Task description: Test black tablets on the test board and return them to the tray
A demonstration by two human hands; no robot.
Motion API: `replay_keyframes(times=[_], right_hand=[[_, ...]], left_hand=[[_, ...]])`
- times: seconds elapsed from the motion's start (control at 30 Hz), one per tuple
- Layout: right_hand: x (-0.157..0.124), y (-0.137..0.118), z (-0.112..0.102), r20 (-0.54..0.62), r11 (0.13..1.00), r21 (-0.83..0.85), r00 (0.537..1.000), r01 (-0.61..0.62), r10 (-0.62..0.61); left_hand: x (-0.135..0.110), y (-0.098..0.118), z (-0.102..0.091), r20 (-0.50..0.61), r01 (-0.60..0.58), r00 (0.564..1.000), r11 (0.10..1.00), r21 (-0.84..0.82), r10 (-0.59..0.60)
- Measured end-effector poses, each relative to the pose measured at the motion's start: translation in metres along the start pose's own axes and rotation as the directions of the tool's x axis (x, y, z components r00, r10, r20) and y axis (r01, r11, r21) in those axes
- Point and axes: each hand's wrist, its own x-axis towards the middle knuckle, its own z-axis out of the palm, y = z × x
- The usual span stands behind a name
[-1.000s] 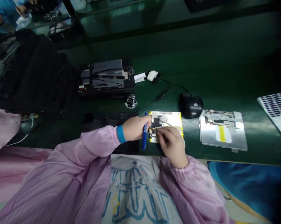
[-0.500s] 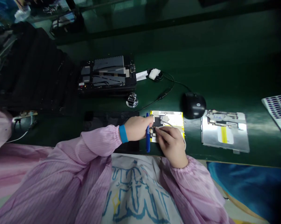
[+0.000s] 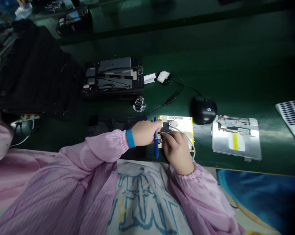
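Though partly hidden, a yellow-edged electronic board [image 3: 183, 124]

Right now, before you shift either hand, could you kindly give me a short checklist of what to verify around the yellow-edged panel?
1. Blue pen gripped in the left hand: ok.
2. Blue wrist strap on the left wrist: ok.
3. Strap's cord connected: cannot tell, no cord shows.
4. Right hand on the yellow-edged panel: ok.
5. White cable free of the right hand: cannot tell, its end is hidden.
6. Silver metal plate apart from the panel: ok.
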Motion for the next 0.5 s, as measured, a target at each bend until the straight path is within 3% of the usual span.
replay_keyframes(times=[0.17,0.23,0.3,0.37,0.47,0.5], right_hand=[[-0.002,-0.001,0.002,0.010,0.998,0.046,0.999,-0.033,0.033],[-0.002,-0.002,0.001,-0.002,0.996,0.069,0.999,-0.052,0.052],[-0.001,-0.001,0.000,-0.033,0.994,0.059,0.995,-0.087,0.090],[0.002,0.002,-0.002,-0.060,0.991,0.026,0.989,-0.133,0.135],[0.011,0.010,-0.004,-0.045,0.987,-0.032,0.987,-0.159,0.158],[0.014,0.013,-0.004,-0.026,0.987,-0.054,0.988,-0.154,0.153]], left_hand=[[-0.014,-0.010,-0.022,-0.107,-0.024,0.994,0.966,-0.259,-0.004],[-0.034,-0.020,-0.039,-0.185,-0.019,0.981,0.927,-0.375,-0.055],[-0.060,-0.038,-0.055,-0.296,0.026,0.941,0.906,-0.422,-0.165],[-0.089,-0.062,-0.065,-0.418,0.123,0.853,0.898,-0.422,-0.313],[-0.126,-0.102,-0.066,-0.599,0.358,0.613,0.857,-0.371,-0.515],[-0.136,-0.113,-0.064,-0.616,0.430,0.557,0.828,-0.360,-0.557]])
